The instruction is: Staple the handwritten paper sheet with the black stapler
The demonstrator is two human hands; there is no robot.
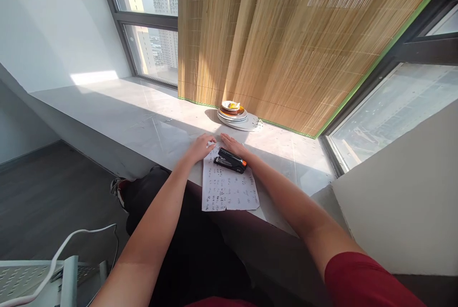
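A sheet of paper (231, 192) covered in handwriting lies on the stone windowsill, its near end reaching over the front edge. On its upper part rests a black stapler (231, 160) with an orange tip at its right end. My left hand (201, 148) lies at the paper's far left corner, fingers loosely bent and thumb apart, with nothing visible in it. Beyond the stapler, my right hand (232, 144) lies flat with its fingers stretched out, at the far right side of the paper. Neither hand grips the stapler.
A stack of plates (232, 115) stands on the windowsill (118, 111) beyond my hands, with a small yellow item on top. Behind it hangs a bamboo blind (257, 35). At lower left is a perforated chair (28, 280) with a white cable (59, 252) above it.
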